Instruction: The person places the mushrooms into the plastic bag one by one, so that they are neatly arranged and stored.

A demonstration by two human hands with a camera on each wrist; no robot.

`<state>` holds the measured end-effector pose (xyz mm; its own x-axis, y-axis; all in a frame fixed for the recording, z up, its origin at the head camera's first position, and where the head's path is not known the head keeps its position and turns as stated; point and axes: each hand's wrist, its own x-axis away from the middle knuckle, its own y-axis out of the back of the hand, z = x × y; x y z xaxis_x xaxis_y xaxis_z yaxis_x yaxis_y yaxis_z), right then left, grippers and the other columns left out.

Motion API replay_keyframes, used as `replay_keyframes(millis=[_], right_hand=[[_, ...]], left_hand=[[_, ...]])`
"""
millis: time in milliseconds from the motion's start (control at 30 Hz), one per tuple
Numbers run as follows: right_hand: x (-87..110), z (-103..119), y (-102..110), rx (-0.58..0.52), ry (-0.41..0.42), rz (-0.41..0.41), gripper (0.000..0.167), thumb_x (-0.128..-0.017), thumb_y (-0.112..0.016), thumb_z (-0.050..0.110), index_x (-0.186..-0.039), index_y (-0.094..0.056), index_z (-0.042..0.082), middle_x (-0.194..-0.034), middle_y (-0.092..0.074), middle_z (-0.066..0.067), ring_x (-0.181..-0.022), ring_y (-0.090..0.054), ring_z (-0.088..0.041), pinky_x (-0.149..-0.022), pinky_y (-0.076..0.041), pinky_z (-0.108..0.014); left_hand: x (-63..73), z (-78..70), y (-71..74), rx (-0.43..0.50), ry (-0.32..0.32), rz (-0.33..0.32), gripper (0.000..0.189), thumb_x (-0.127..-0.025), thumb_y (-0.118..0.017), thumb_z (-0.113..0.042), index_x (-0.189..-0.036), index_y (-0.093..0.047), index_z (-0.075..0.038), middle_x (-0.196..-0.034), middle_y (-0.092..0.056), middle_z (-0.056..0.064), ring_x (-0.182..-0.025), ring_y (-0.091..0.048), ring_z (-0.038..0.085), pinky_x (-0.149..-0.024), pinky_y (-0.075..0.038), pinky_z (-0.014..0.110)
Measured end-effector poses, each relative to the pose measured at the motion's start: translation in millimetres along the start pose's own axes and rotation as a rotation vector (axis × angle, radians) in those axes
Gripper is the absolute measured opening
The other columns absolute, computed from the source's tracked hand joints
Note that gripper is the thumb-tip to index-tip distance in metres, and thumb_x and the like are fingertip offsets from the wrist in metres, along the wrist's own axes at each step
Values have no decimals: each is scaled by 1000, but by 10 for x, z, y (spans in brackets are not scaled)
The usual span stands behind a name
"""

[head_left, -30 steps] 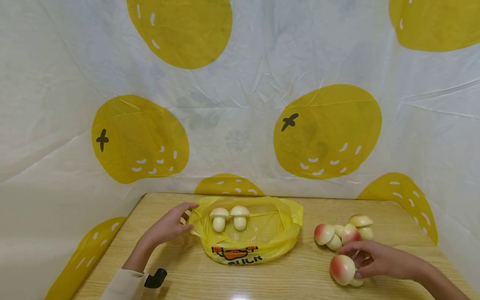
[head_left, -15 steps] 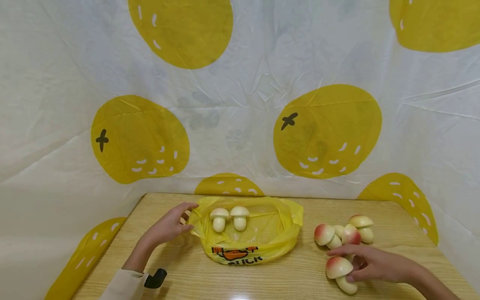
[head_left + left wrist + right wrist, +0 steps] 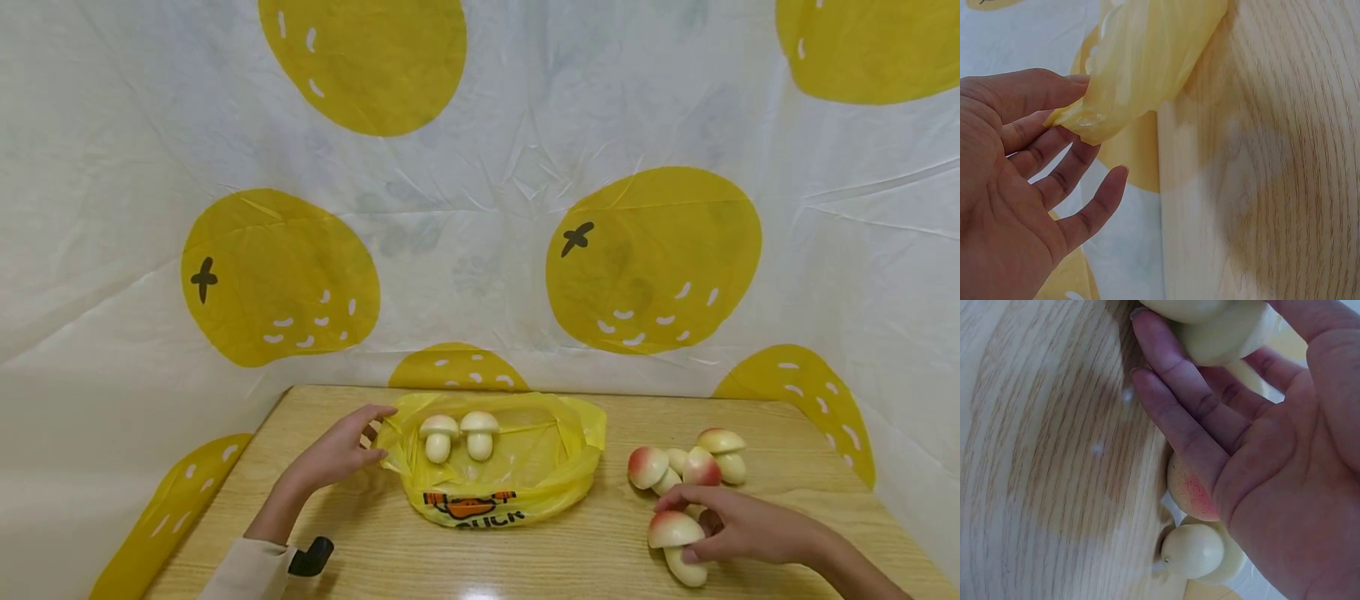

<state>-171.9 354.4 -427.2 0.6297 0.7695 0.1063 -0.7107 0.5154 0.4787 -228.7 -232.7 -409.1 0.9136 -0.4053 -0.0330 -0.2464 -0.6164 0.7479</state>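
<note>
My left hand (image 3: 333, 450) pinches the left edge of a yellow plastic bag (image 3: 558, 500) between thumb and fingertips; the left wrist view shows the thin film (image 3: 1141, 69) gathered there. The bag lies with its mouth spread wide, a duck print on its front. Inside, at the left, two pale toy mushrooms (image 3: 480, 425) sit side by side. At the right, my right hand (image 3: 750, 525) grips another toy mushroom (image 3: 675, 531), red-tinged cap up and stem toward me. Its pale stem (image 3: 1229, 337) shows at the fingertips in the right wrist view.
Just beyond my right hand, several more toy mushrooms cluster on the wooden table (image 3: 420, 567), one with a red cap (image 3: 648, 468) at their left. A white curtain (image 3: 465, 283) printed with big yellow fruit hangs behind the table and along both sides.
The mushroom in my right hand has turned so its stem now points toward me, and it has moved slightly left. My left hand and the bag have stayed in place.
</note>
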Motion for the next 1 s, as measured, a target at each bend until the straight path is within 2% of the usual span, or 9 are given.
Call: replay_keyframes(millis=[33,133,200,267,367,500,667,867,1000], right_hand=[[-2,9,1,-11,-8,6,44,-98,-66,6,-141,-55,8,-78,-52,8,-65,-43,6,-56,-40,-22],[0,14,1,-18,12,16,48,-100,-62,4,-146,-52,8,-88,-57,4,-68,-46,6,-60,-42,-23],[0,16,-1,-6,31,14,48,-101,-61,3,-147,-51,8,-101,-61,3,-73,-49,5,-64,-45,-24],[-3,13,3,-4,57,19,47,-101,-58,2,-148,-51,8,-122,-62,0,-84,-54,3,-72,-48,-24],[-13,52,15,-30,72,35,49,-103,-54,1,-151,-47,7,-136,-58,-1,-103,-56,1,-82,-49,-22],[-62,143,21,-73,58,32,51,-105,-50,0,-155,-40,5,-145,-54,-3,-117,-55,-2,-89,-49,-22],[-188,226,21,-95,61,-23,52,-104,-53,2,-154,-41,8,-154,-47,-3,-121,-56,-8,-90,-53,-28],[-315,313,42,-213,28,-31,52,-105,-50,1,-155,-39,7,-150,-52,5,-115,-64,-18,-89,-56,-36],[-383,381,56,-248,0,-56,52,-106,-49,3,-156,-36,6,-145,-56,-5,-108,-67,-22,-88,-57,-39]], left_hand=[[-1,0,1,-1,-1,0,62,-94,-71,-5,-151,-44,-4,-145,-50,18,-108,-58,28,-71,-54,29],[-4,-4,5,0,-5,3,62,-94,-71,-5,-151,-44,-3,-145,-50,19,-108,-58,29,-71,-54,29],[-5,-5,6,4,-6,4,62,-94,-71,-4,-151,-44,-3,-145,-50,19,-108,-58,29,-71,-54,29],[-5,-4,4,7,-6,5,62,-94,-71,-4,-151,-44,-4,-145,-50,19,-108,-58,29,-71,-54,29],[-5,0,2,8,-3,3,62,-94,-71,-5,-151,-44,-4,-145,-50,18,-108,-58,29,-72,-54,29],[-3,-9,3,9,3,1,63,-94,-71,-5,-151,-44,-5,-145,-50,17,-109,-58,29,-72,-54,30],[-1,-27,10,4,4,3,62,-95,-71,-4,-151,-44,-4,-145,-50,18,-109,-58,29,-73,-53,29],[8,-44,18,-2,-6,-2,62,-94,-71,-4,-150,-45,-3,-143,-51,19,-107,-59,28,-73,-53,30],[13,-45,13,-2,-9,-4,61,-94,-71,-5,-149,-45,-2,-143,-51,20,-106,-59,29,-72,-54,30]])
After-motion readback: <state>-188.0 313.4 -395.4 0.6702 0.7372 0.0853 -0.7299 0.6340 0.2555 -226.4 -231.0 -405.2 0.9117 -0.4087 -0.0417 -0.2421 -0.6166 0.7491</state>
